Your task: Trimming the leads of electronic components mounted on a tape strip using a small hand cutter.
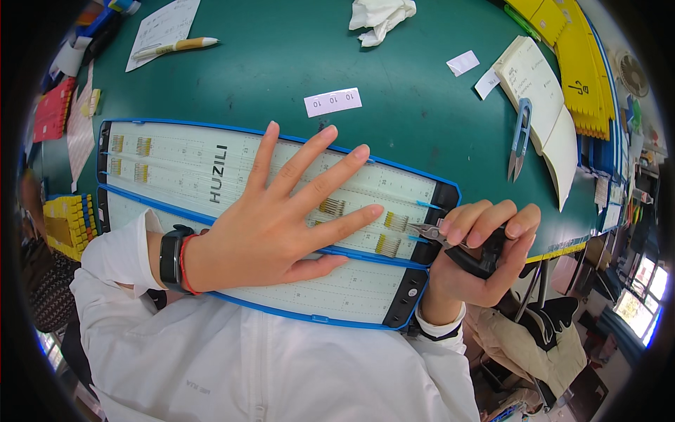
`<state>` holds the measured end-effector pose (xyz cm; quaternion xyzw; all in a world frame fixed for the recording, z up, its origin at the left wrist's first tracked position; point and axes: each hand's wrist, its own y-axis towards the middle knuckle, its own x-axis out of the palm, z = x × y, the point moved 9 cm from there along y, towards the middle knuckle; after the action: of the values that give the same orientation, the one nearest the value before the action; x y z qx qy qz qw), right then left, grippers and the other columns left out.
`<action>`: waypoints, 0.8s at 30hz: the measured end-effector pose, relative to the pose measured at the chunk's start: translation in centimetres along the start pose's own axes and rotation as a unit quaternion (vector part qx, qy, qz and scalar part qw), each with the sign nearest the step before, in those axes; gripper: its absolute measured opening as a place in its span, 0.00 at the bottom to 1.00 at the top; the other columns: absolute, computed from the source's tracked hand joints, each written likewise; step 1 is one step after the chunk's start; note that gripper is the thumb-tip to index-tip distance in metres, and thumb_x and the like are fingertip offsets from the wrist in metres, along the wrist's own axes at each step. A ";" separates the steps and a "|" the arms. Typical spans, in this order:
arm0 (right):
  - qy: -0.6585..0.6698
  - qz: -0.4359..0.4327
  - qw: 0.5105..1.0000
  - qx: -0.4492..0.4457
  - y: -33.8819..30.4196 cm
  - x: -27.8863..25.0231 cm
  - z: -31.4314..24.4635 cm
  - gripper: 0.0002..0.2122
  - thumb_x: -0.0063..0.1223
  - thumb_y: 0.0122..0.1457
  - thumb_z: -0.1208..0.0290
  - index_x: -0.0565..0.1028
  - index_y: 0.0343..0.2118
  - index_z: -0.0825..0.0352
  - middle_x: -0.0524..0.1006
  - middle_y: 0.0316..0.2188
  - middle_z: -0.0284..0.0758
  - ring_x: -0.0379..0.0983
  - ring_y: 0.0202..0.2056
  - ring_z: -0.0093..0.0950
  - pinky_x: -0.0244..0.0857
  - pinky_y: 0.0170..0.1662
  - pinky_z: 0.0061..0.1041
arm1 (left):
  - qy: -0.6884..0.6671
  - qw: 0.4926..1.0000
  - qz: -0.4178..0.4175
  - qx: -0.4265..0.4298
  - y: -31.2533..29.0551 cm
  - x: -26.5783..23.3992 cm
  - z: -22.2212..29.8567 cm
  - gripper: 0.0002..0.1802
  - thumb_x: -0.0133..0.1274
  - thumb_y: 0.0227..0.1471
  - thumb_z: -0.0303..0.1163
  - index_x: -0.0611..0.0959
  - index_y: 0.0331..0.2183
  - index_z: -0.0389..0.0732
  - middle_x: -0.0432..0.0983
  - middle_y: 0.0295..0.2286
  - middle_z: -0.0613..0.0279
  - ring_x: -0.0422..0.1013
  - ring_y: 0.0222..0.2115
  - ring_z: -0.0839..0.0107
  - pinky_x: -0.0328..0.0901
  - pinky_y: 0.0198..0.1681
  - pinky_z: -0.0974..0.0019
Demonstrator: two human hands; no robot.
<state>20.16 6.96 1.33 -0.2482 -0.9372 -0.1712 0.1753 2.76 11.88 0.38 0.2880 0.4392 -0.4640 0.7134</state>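
A long fishing rig case (176, 144) with blue edges lies opened across the table's near side and over my lap. Fine lines run along its white inner panel, with groups of small gold hooks (396, 221) near both ends. My left hand (281, 204) rests on the panel, palm down with fingers spread, over the middle lines and next to a group of hooks. At the case's right end, my right hand (489, 243) grips pliers (478, 257) with dark handles. The metal jaws point left, close to the right-hand hooks and blue line ends. Whether the jaws pinch anything is too small to tell.
On the green table (260, 70) are a white label strip (332, 103), crumpled tissue (382, 17), a pen (179, 47) on paper, an open notebook (538, 98) and blue thread snips (520, 137). Yellow cards (580, 77) line the right edge; a chair with clothing (534, 337) stands at lower right.
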 end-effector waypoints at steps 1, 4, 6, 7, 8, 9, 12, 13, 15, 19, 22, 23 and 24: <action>-0.001 0.001 1.000 0.000 0.0 0.0 0.0 0.12 0.26 0.68 0.58 0.55 0.32 0.61 0.64 0.19 0.35 0.66 0.17 0.30 0.66 0.24 0.29 | 0.000 1.000 0.001 0.000 0.0 0.0 0.0 0.34 0.61 0.38 0.48 0.76 0.52 0.63 0.52 0.60 0.50 0.47 0.60 0.41 0.34 0.58 0.27; 0.001 -0.005 1.000 0.003 -0.1 -0.1 0.1 0.12 0.26 0.68 0.59 0.55 0.32 0.61 0.64 0.19 0.36 0.66 0.17 0.30 0.66 0.24 0.29 | 0.000 1.000 0.001 0.000 -0.1 0.1 0.0 0.34 0.61 0.38 0.48 0.76 0.52 0.63 0.52 0.60 0.50 0.48 0.60 0.41 0.34 0.58 0.27; -0.010 -0.007 1.000 0.007 -0.2 -0.1 0.1 0.12 0.26 0.68 0.59 0.55 0.32 0.61 0.64 0.19 0.36 0.66 0.17 0.30 0.66 0.24 0.29 | 0.000 1.000 0.000 0.001 -0.2 0.1 0.1 0.34 0.61 0.38 0.48 0.76 0.52 0.63 0.53 0.60 0.50 0.48 0.60 0.41 0.34 0.58 0.27; -0.010 -0.008 1.000 0.007 -0.2 -0.1 0.1 0.12 0.26 0.68 0.59 0.55 0.32 0.61 0.64 0.19 0.36 0.66 0.17 0.30 0.66 0.24 0.29 | 0.001 1.000 0.000 0.002 -0.2 0.1 0.1 0.33 0.61 0.38 0.48 0.76 0.52 0.63 0.53 0.60 0.50 0.48 0.60 0.41 0.34 0.58 0.27; 0.001 -0.003 1.000 0.004 -0.3 -0.1 0.1 0.12 0.26 0.68 0.59 0.55 0.32 0.61 0.64 0.19 0.36 0.66 0.17 0.30 0.67 0.24 0.29 | 0.001 1.000 0.000 0.002 -0.2 0.1 0.1 0.33 0.61 0.38 0.48 0.76 0.52 0.63 0.53 0.60 0.50 0.48 0.60 0.41 0.34 0.58 0.27; 0.012 0.002 1.000 0.001 -0.3 -0.2 0.1 0.12 0.26 0.67 0.59 0.55 0.33 0.61 0.64 0.19 0.36 0.66 0.17 0.30 0.67 0.24 0.29 | 0.002 1.000 0.001 0.003 -0.2 0.1 0.1 0.33 0.60 0.39 0.48 0.76 0.51 0.63 0.53 0.60 0.50 0.48 0.60 0.41 0.34 0.58 0.27; 0.033 -0.008 0.999 -0.002 -0.3 -0.2 0.1 0.12 0.26 0.68 0.59 0.55 0.33 0.61 0.64 0.19 0.36 0.66 0.17 0.30 0.67 0.25 0.30 | 0.005 1.000 0.001 0.004 -0.3 0.1 0.1 0.33 0.60 0.39 0.49 0.76 0.52 0.63 0.53 0.60 0.50 0.48 0.60 0.41 0.34 0.58 0.27; 0.033 -0.008 0.999 -0.003 -0.3 -0.2 0.1 0.12 0.26 0.68 0.59 0.55 0.33 0.61 0.64 0.19 0.36 0.66 0.17 0.30 0.67 0.25 0.30 | 0.005 1.000 0.000 0.003 -0.3 0.1 0.1 0.32 0.60 0.40 0.49 0.76 0.52 0.63 0.53 0.60 0.50 0.48 0.60 0.41 0.34 0.58 0.27; 0.035 -0.012 0.999 0.007 -0.4 0.0 0.2 0.12 0.26 0.68 0.59 0.55 0.33 0.61 0.64 0.19 0.36 0.67 0.17 0.30 0.67 0.25 0.30 | 0.006 1.000 -0.001 0.002 -0.3 0.1 0.1 0.32 0.59 0.40 0.49 0.76 0.52 0.63 0.53 0.60 0.50 0.48 0.60 0.41 0.34 0.58 0.27; 0.031 -0.030 0.999 0.011 -0.2 0.3 0.3 0.12 0.26 0.68 0.59 0.55 0.33 0.62 0.64 0.19 0.37 0.66 0.18 0.31 0.67 0.25 0.30 | 0.009 1.000 -0.001 -0.001 -0.3 0.0 0.0 0.31 0.58 0.42 0.49 0.76 0.52 0.63 0.52 0.60 0.50 0.48 0.60 0.41 0.34 0.58 0.28; 0.034 -0.030 0.999 0.003 0.0 0.2 0.2 0.12 0.26 0.68 0.59 0.56 0.33 0.62 0.64 0.19 0.37 0.66 0.18 0.31 0.66 0.25 0.30 | 0.011 1.000 0.000 0.001 -0.1 0.0 0.1 0.30 0.58 0.43 0.48 0.76 0.52 0.62 0.52 0.61 0.50 0.47 0.60 0.41 0.33 0.58 0.28; 0.033 -0.025 0.999 -0.001 0.0 0.1 0.1 0.12 0.26 0.68 0.58 0.56 0.33 0.62 0.64 0.19 0.37 0.66 0.18 0.31 0.66 0.25 0.30 | 0.013 1.000 0.001 0.007 -0.1 0.0 0.2 0.30 0.58 0.43 0.48 0.76 0.52 0.62 0.52 0.61 0.50 0.47 0.60 0.41 0.33 0.58 0.28; 0.030 -0.019 0.999 -0.007 0.0 0.1 -0.2 0.13 0.27 0.68 0.58 0.56 0.33 0.63 0.64 0.19 0.37 0.65 0.18 0.31 0.66 0.25 0.30 | 0.015 1.000 0.002 0.006 0.0 0.0 0.3 0.30 0.58 0.43 0.48 0.76 0.52 0.62 0.51 0.61 0.50 0.47 0.61 0.41 0.33 0.59 0.29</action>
<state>20.19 6.93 1.55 -0.2265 -0.9348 -0.1882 0.1986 2.84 11.64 0.50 0.2996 0.4464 -0.4609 0.7060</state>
